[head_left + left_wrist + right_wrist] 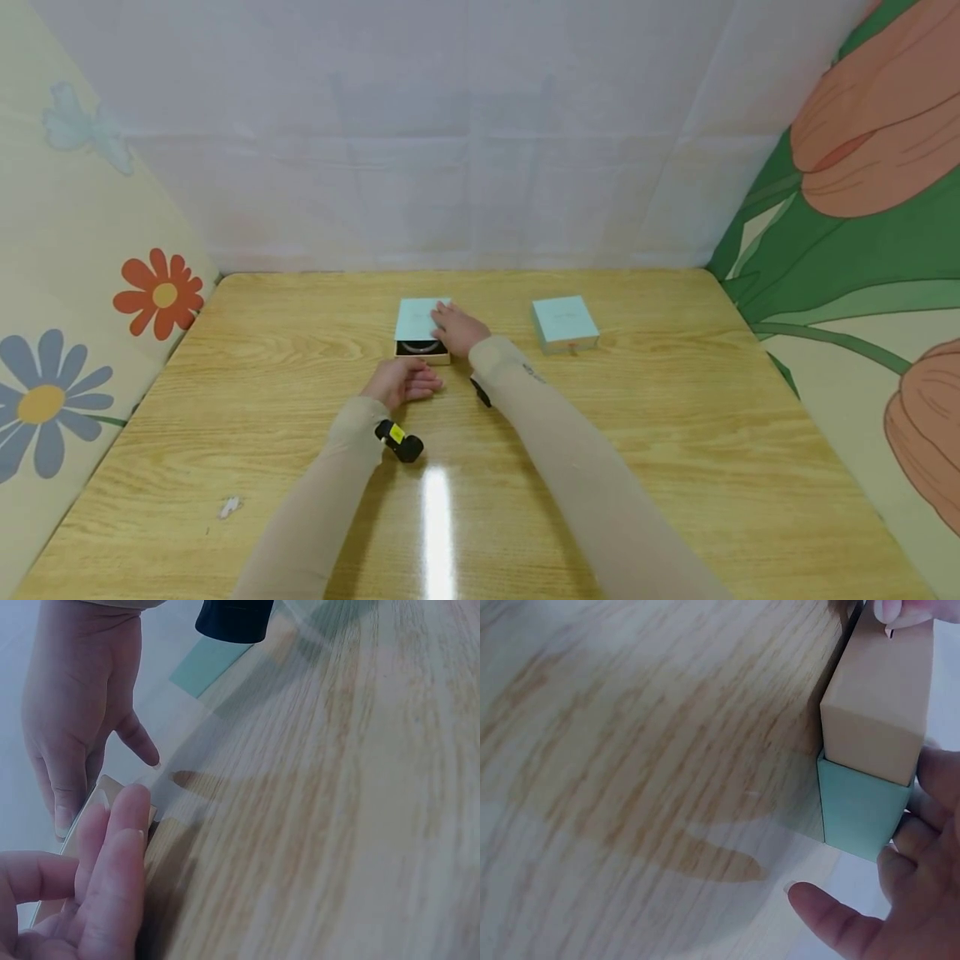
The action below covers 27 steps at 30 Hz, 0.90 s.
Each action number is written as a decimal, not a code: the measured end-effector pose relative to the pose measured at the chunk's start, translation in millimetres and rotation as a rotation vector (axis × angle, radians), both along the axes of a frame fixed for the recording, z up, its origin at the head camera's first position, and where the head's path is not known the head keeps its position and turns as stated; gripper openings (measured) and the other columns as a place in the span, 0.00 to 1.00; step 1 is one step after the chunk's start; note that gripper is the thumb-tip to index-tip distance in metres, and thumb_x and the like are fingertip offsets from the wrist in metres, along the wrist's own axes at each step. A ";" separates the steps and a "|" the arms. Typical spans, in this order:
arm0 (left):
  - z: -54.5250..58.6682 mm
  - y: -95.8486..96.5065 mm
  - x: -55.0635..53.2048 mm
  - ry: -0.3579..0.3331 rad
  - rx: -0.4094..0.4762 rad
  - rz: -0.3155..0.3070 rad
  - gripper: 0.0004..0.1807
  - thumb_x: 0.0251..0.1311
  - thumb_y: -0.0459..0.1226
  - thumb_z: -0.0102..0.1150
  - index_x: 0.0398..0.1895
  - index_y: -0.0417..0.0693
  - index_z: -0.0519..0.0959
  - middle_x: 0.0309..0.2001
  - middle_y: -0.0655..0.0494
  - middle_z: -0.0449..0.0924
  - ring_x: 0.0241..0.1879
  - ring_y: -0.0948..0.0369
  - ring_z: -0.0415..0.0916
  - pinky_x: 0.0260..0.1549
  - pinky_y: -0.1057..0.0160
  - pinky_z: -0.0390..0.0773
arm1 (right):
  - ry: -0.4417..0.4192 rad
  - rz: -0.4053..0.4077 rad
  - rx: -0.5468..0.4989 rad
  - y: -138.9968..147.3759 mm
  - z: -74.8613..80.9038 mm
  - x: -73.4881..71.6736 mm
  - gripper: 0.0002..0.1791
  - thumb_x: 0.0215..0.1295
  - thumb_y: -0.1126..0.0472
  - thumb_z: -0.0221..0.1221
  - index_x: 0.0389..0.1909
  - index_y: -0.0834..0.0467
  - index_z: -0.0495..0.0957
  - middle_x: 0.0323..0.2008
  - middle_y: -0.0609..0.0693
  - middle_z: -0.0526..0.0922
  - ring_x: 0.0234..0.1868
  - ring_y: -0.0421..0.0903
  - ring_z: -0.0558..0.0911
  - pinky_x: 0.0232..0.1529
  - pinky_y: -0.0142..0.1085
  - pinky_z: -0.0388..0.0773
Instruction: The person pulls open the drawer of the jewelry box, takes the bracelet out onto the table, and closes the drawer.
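On the table is a pale blue slide-out box (416, 315) with its beige drawer (423, 358) partly pulled forward. Inside the drawer's dark lining lies a ring-shaped bangle (422, 347), half covered by the sleeve. My left hand (399, 382) is at the drawer front; in the right wrist view its fingertips (889, 609) pinch a small pull tab (889, 632) there. My right hand (459, 330) rests its fingers on the top right of the sleeve (861, 806), its thumb (829, 911) spread away from the box. The left hand's thumb tip is partly hidden.
A second pale blue box (565, 319), closed, stands to the right of the hands. Near the front left of the wooden table (675, 433) is a small white scrap or mark (229, 507). A white cloth (450, 150) hangs behind the table, with flower-printed panels at both sides.
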<state>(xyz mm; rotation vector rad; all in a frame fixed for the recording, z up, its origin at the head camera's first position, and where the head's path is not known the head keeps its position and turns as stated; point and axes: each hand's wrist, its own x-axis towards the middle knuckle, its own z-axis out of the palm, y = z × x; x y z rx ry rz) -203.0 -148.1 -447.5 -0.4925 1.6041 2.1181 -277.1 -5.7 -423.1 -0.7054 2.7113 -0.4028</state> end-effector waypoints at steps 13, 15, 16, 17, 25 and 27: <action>0.4 0.5 5.1 -0.018 -0.031 0.005 0.08 0.70 0.29 0.41 0.41 0.34 0.71 0.23 0.53 0.81 0.24 0.60 0.83 0.26 0.65 0.83 | -0.005 -0.013 -0.004 0.5 1.4 2.9 0.29 0.79 0.53 0.42 0.75 0.57 0.52 0.76 0.50 0.46 0.76 0.47 0.44 0.73 0.37 0.42; 0.7 0.9 6.0 -0.021 -0.032 0.008 0.08 0.70 0.30 0.42 0.42 0.34 0.71 0.23 0.53 0.81 0.24 0.60 0.83 0.27 0.65 0.83 | -0.006 -0.019 -0.009 0.6 2.1 3.3 0.29 0.79 0.53 0.42 0.75 0.57 0.53 0.76 0.50 0.46 0.76 0.47 0.44 0.73 0.37 0.42; 0.7 1.0 6.4 -0.023 -0.030 0.010 0.08 0.70 0.30 0.42 0.42 0.34 0.71 0.23 0.52 0.81 0.24 0.60 0.83 0.27 0.65 0.83 | -0.007 -0.021 -0.010 0.7 2.6 3.5 0.29 0.79 0.53 0.42 0.75 0.57 0.52 0.76 0.50 0.46 0.76 0.47 0.43 0.74 0.37 0.42; 0.5 1.0 6.7 -0.019 -0.025 0.008 0.08 0.70 0.30 0.42 0.42 0.33 0.71 0.23 0.52 0.81 0.24 0.60 0.83 0.27 0.65 0.84 | -0.008 -0.021 -0.011 0.8 2.9 3.6 0.29 0.79 0.53 0.42 0.75 0.57 0.52 0.76 0.50 0.46 0.76 0.47 0.43 0.74 0.38 0.42; 0.6 -0.4 8.5 -0.015 -0.025 0.005 0.08 0.70 0.30 0.41 0.41 0.33 0.71 0.23 0.52 0.81 0.25 0.60 0.83 0.27 0.65 0.83 | -0.009 -0.018 -0.013 1.2 3.3 5.2 0.29 0.79 0.53 0.42 0.75 0.57 0.52 0.76 0.50 0.46 0.76 0.47 0.43 0.74 0.37 0.42; 0.7 -1.0 9.2 -0.011 -0.022 0.001 0.08 0.70 0.29 0.41 0.41 0.33 0.71 0.23 0.52 0.81 0.25 0.60 0.83 0.27 0.65 0.83 | -0.006 -0.016 -0.012 0.9 2.8 5.2 0.29 0.79 0.53 0.42 0.75 0.57 0.52 0.76 0.50 0.46 0.76 0.47 0.43 0.74 0.37 0.42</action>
